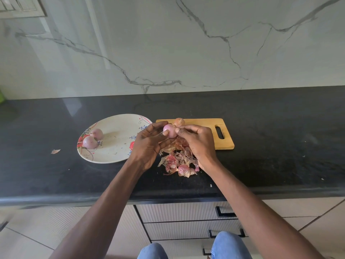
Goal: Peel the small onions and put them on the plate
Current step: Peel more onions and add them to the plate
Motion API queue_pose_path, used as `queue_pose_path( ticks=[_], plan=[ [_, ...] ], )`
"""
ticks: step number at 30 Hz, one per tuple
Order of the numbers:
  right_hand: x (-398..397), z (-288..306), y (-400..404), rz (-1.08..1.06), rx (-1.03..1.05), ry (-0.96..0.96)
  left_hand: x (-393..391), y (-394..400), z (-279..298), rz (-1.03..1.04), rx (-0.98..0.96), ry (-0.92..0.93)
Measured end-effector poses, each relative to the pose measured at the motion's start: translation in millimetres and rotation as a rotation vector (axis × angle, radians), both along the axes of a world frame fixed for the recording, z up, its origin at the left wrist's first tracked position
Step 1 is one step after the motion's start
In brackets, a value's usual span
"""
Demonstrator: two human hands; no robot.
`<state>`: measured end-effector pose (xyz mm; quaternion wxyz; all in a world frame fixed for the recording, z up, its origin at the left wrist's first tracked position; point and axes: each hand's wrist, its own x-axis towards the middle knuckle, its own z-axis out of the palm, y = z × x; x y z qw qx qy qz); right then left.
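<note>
My left hand (149, 144) holds a small pink onion (169, 130) above the counter, just left of the cutting board. My right hand (197, 144) pinches at the onion's right side with thumb and fingertips. Two peeled pink onions (97, 134) (89, 142) lie on the left part of the white flowered plate (119, 139). One unpeeled brown onion (179, 122) sits on the wooden cutting board (224, 141), behind my hands. A heap of onion skins (177, 165) lies on the counter under my hands.
The black counter (270, 156) runs the full width, with a marble wall behind. A loose scrap of skin (55, 151) lies left of the plate. Drawers with black handles (225, 212) sit below the counter edge.
</note>
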<state>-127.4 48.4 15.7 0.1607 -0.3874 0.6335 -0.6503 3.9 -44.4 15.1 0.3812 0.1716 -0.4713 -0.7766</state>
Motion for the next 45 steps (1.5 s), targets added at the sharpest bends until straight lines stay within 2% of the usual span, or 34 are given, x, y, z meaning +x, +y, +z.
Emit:
queue_pose_path(
  ticks=[8,13,19,22,27,31,40,45],
  plan=[
    [0,-11,-9,-0.112,0.027,0.311,-3,3,-4,0.043,-0.159,-0.069],
    [6,-17,-13,-0.131,0.003,0.485,-2,7,-2,0.048,-0.162,-0.089],
    [3,-15,-11,-0.155,-0.018,0.474,-3,1,1,0.003,0.086,0.012],
    [0,-15,-9,-0.167,-0.046,0.459,-1,-1,3,0.001,0.132,0.042],
    [0,-13,-7,-0.143,-0.155,0.544,2,-1,5,-0.006,0.149,0.047],
    [3,-12,-6,-0.029,-0.26,0.568,3,-1,4,0.02,0.106,0.014],
    [5,-12,-7,-0.029,-0.259,0.622,2,1,3,0.049,0.051,-0.03],
    [6,-16,-10,-0.05,-0.186,0.698,1,2,4,0.063,0.06,-0.04]
  ],
)
